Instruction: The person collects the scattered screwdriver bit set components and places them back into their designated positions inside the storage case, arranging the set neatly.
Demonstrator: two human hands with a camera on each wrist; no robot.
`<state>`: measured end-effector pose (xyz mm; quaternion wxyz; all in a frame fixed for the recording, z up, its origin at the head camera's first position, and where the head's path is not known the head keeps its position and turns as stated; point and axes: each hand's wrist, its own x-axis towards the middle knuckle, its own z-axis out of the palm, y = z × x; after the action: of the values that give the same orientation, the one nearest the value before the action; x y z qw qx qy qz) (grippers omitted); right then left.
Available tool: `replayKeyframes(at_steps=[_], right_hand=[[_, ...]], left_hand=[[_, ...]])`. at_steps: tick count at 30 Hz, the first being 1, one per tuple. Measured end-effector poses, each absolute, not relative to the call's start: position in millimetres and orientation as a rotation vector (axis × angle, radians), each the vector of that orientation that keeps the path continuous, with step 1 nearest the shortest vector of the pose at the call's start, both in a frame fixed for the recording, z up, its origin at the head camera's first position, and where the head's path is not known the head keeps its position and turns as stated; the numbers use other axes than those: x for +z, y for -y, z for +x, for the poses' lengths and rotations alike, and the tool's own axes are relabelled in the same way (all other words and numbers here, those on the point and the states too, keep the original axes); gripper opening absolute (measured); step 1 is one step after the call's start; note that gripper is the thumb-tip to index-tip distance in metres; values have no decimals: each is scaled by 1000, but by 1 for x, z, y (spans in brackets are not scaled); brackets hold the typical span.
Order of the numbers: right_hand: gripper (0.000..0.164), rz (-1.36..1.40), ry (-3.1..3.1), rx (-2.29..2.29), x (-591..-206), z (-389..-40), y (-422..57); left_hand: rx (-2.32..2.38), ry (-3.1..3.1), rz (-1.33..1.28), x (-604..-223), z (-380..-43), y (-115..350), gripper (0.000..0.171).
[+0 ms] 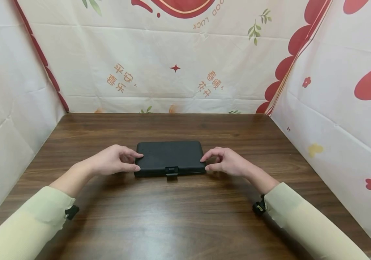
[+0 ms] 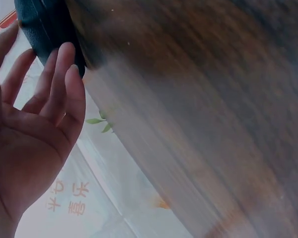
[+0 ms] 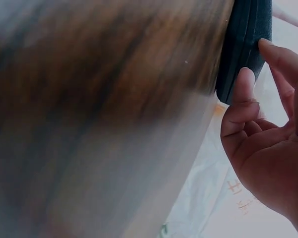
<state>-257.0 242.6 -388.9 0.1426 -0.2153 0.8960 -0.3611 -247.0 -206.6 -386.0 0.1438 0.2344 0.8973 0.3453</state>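
A flat black rectangular case [image 1: 170,155] with rounded corners lies on the wooden table, lid down. From the middle of its front edge a small latch tab [image 1: 172,174] sticks out. My left hand [image 1: 115,160] holds the left end, with its thumb by the front corner and a fingertip over the top edge. At the opposite end, my right hand [image 1: 226,161] grips the case between bent fingers and thumb. Both wrist views show fingertips against the narrow ends of the case [image 2: 47,29], and a seam runs along its side in the right wrist view.
The dark brown tabletop [image 1: 169,216] extends around the case. Pale printed cloth [image 1: 159,65] hangs behind the table and along both sides. A black band [image 1: 72,212] shows at the left cuff, another [image 1: 259,206] at the right.
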Motion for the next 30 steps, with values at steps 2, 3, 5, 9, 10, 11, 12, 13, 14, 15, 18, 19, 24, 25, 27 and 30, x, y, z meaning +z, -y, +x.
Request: replayKeyframes(at_steps=[2,3,5,9,10,11,12,13,14,15,18,19,24,25,27,30], right_hand=[[28,-638,-2622,-993,-387,-255,-241],[27,-659,-2648,-958,-385,-253,-239],[27,-699,-2702,-895,-381,-249,-232],[34,-826,-2783,-805,-375,-237,-204],[37,-864,-2789,-784,-373,-234,-195],[38,-904,-2789,-762,-374,-233,-187],[39,-940,-2787,-735,-374,-231,-179],[41,-976,-2783,-707,-375,-231,-173],[41,-997,-2776,-682,-375,-231,-167],[42,-1005,-2764,-667,-376,-232,-163],[42,-971,-2740,-667,-379,-236,-154],[43,-955,-2734,-671,-380,-237,-152],[44,-920,-2718,-684,-384,-242,-149],[44,-923,-2717,-684,-385,-243,-148],[44,-933,-2718,-678,-386,-244,-147],[43,-950,-2723,-672,-387,-246,-146]], left_hand=[[996,-2615,678,-386,-247,204,48],[997,-2628,684,-387,-248,202,47],[976,-2659,700,-386,-249,200,45],[948,-2671,690,-385,-251,199,43],[944,-2670,688,-385,-251,200,44],[948,-2665,684,-384,-251,200,44],[956,-2661,679,-384,-251,201,44],[965,-2658,675,-385,-251,201,44],[979,-2653,672,-385,-251,202,44],[990,-2649,669,-386,-251,202,44],[1021,-2639,663,-388,-251,201,44],[1028,-2634,664,-389,-251,201,44],[1038,-2624,665,-390,-251,200,43],[1040,-2624,664,-390,-251,200,43],[1046,-2621,660,-390,-251,201,43],[1051,-2622,657,-389,-250,201,43]])
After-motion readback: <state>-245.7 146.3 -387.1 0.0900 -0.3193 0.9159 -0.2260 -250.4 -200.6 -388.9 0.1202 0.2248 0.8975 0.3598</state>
